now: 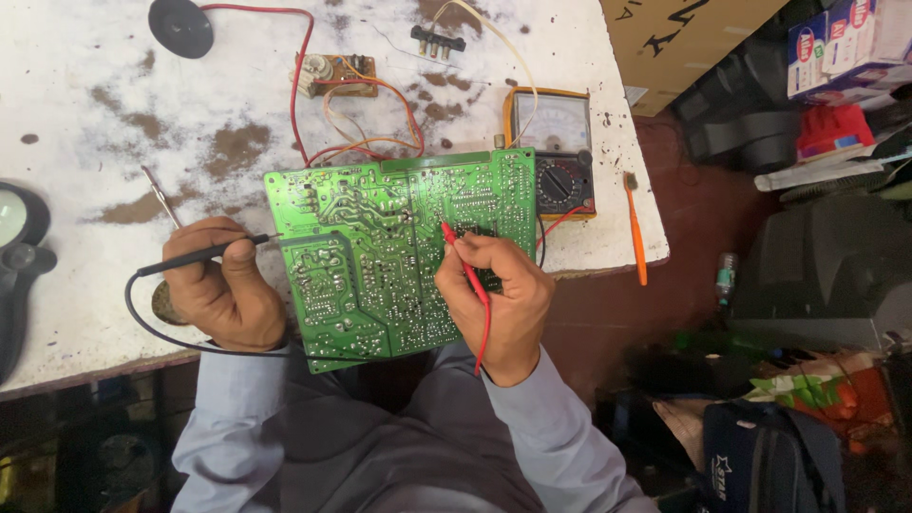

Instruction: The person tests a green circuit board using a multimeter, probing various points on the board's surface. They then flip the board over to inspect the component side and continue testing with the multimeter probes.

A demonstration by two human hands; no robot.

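A large green circuit board lies solder side up at the near edge of a worn white table. My left hand grips a black test probe whose tip touches the board's left edge. My right hand pinches a red test probe with its tip pressed onto the board's middle right area. Behind the board sits an orange analog multimeter, with red and black leads running to the probes.
A small brown circuit board with red and orange wires lies farther back, beside a black round disc. An orange toothbrush lies at the table's right edge. A magnifier lamp sits at left. Bags and boxes crowd the floor at right.
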